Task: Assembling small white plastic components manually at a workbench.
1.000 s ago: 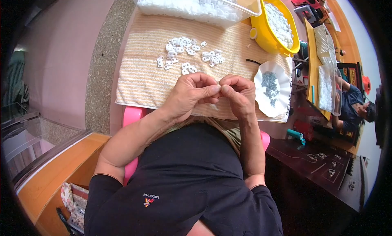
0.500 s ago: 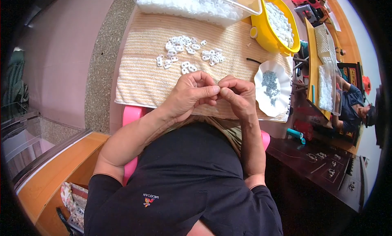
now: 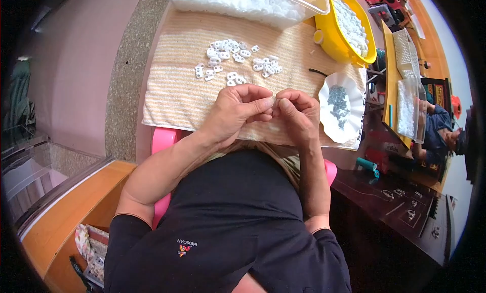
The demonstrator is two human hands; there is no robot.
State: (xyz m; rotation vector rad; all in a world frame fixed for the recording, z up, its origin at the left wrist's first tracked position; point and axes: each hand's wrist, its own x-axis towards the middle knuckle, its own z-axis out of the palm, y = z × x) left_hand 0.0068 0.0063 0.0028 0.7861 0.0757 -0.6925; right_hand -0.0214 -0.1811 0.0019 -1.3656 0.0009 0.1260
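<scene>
My left hand (image 3: 238,110) and my right hand (image 3: 299,115) meet over the near edge of a striped towel (image 3: 177,90). Thumb and forefinger are pinched on each, the tips almost touching. A tiny pale bit shows between them, too covered by fingers to name. Just beyond lie small white two-holed plastic pieces in loose groups: a larger cluster (image 3: 225,50), a smaller one (image 3: 267,66) to its right, and a few pieces (image 3: 235,79) close to my left fingers. Right of my right hand, a white fluted dish (image 3: 329,122) holds many small dark grey parts.
A clear bin (image 3: 316,9) full of white pieces stands at the back, beside a yellow tub (image 3: 324,27) of more. A short black stick (image 3: 318,71) lies near the dish. At far right, another person (image 3: 438,123) sits by a wooden table with a clear tray (image 3: 405,110).
My fingertips have shifted slightly, and a small gap with a pale bit now shows between the two pinches. The towel and its contents appear moved a little in the picture.
</scene>
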